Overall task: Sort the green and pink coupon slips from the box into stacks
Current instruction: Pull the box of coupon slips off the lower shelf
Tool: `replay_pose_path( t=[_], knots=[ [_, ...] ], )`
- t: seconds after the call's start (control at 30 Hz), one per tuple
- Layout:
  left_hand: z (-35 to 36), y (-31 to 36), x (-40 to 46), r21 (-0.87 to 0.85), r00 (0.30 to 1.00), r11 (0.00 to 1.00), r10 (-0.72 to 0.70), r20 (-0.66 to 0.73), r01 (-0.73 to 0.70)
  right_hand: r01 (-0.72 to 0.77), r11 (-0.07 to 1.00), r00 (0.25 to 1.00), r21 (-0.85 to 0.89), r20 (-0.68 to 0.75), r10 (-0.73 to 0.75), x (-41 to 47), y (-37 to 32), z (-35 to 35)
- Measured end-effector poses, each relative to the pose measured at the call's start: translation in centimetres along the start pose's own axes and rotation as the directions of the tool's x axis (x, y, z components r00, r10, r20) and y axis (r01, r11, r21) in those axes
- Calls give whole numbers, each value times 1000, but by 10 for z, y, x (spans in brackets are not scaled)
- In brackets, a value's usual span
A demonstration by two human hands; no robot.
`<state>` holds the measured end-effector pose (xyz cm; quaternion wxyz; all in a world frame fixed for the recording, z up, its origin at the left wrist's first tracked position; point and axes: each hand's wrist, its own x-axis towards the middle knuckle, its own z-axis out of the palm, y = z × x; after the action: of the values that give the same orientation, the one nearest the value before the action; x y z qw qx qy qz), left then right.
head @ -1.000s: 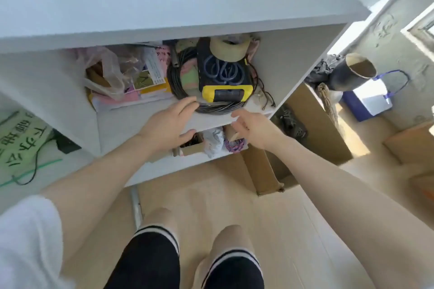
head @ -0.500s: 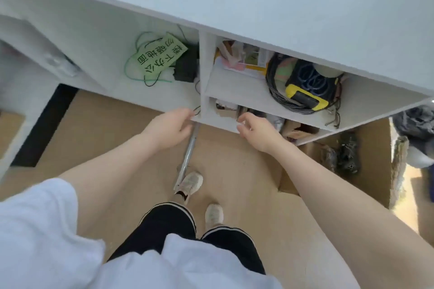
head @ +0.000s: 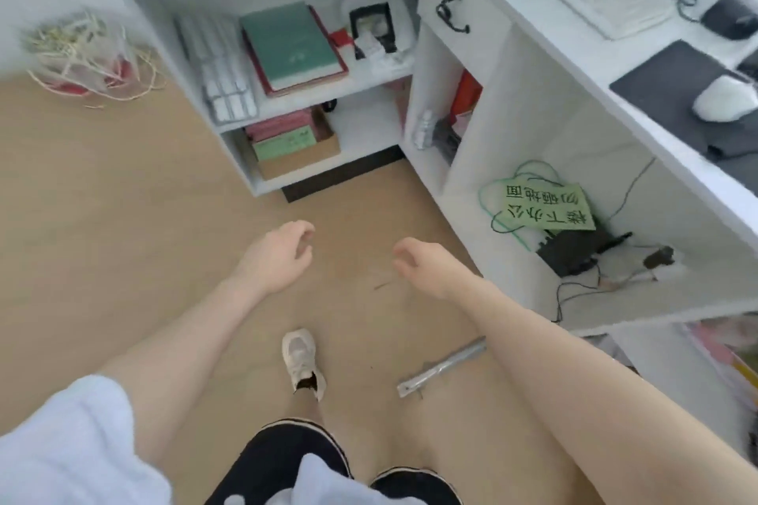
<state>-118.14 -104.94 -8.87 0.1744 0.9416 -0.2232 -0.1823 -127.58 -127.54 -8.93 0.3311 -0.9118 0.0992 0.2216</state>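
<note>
white shelving [head: 414,66], tan floor [head: 123,217]

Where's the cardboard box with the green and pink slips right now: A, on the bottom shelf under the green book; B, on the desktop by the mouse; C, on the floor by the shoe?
A: the cardboard box sits on the bottom shelf, below the green book.

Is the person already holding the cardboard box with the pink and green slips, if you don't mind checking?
No, the cardboard box sits on the bottom shelf, and the left hand and right hand hold nothing.
</note>
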Motion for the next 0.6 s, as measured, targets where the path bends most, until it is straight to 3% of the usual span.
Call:
replay_pose_path(
  t=[0.1, 0.33, 0.6],
  knots=[
    [-31, -58, 33, -39, 999, 998, -46, -15, 46, 47, 999, 994, -13, 96, -46, 75, -50, 4],
    [-93, -165, 119, -84, 990, 987, -139, -7, 138, 29, 999, 990, -33, 142, -24, 221, -146, -6],
    [-100, -193, 226, -233, 961, 932, -267, 78, 278, -2, 993, 984, -115, 179, 22, 342, -149, -59]
  ],
)
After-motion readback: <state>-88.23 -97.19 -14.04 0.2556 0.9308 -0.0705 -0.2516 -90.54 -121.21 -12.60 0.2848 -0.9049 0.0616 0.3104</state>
